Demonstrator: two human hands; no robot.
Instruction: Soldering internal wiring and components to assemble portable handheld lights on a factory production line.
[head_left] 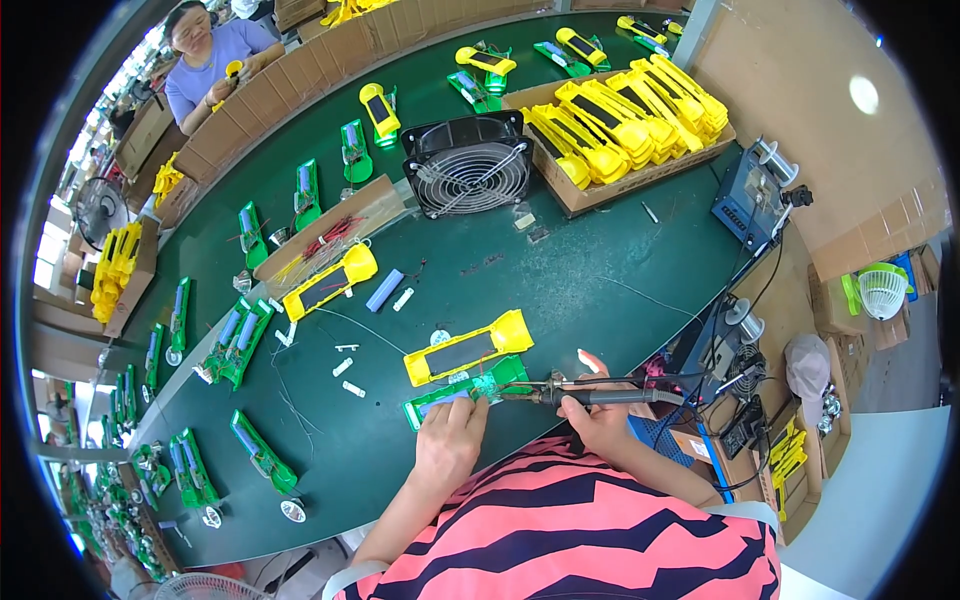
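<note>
A green flashlight housing [512, 371] lies on the table close in front of me, with a blue battery cell and a small circuit board in it. My left hand [450, 445] is closed on its near edge, the fingertips pressed together beside the board; what else they may pinch is hidden. My right hand [600, 422] grips a soldering iron [618, 397], whose tip reaches the right part of the housing near the board. Just beyond it lies a yellow flashlight shell [510, 333] with a dark solar panel, close along the housing.
A black fan [470, 165] stands mid-table beside a carton [575, 203] of yellow shells. Another yellow shell [358, 262] and a loose blue battery [384, 290] lie left. Green housings [262, 452] line the left belt. A soldering station [745, 200] stands right; cables hang there. A co-worker [215, 60] sits across.
</note>
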